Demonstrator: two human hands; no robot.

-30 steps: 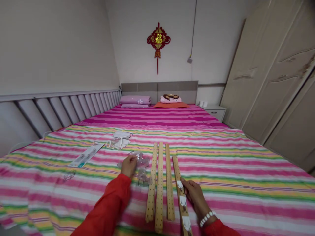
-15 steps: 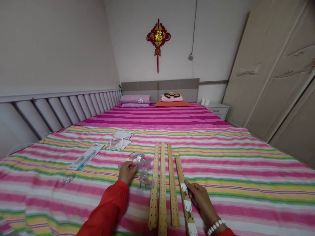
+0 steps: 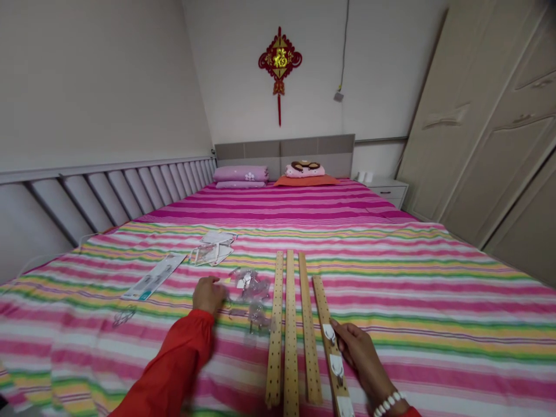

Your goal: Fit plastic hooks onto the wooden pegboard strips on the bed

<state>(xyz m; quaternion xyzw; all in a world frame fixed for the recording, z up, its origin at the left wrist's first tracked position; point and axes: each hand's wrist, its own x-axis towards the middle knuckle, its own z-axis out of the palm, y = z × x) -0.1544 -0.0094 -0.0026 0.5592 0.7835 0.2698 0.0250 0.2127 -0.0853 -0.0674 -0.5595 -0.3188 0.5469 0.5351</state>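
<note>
My left hand (image 3: 209, 295) is over the striped sheet, just left of a cluster of small clear plastic packets (image 3: 251, 286); its fingers are partly hidden. My right hand (image 3: 354, 344) pinches the right edge of the rightmost wooden strip (image 3: 321, 298), beside the topmost white hook (image 3: 329, 334). Below that hook, another white hook (image 3: 336, 366) and a third, partly cut off by the frame, sit on the same strip. Three more strips with rows of holes lie side by side to its left, the middle one (image 3: 291, 324) reaching the bottom edge.
A flat package (image 3: 155, 278) and a small wire-like bundle (image 3: 124, 315) lie on the left. White and clear packets (image 3: 212, 250) rest farther back. Folded purple bedding (image 3: 241, 174) and a pink pillow (image 3: 305, 169) are by the headboard (image 3: 304, 149). A slatted rail (image 3: 104, 191) runs along the left.
My left hand has moved left, away from the clear packets. My right hand stays at the hooked strip. The view has shifted slightly.
</note>
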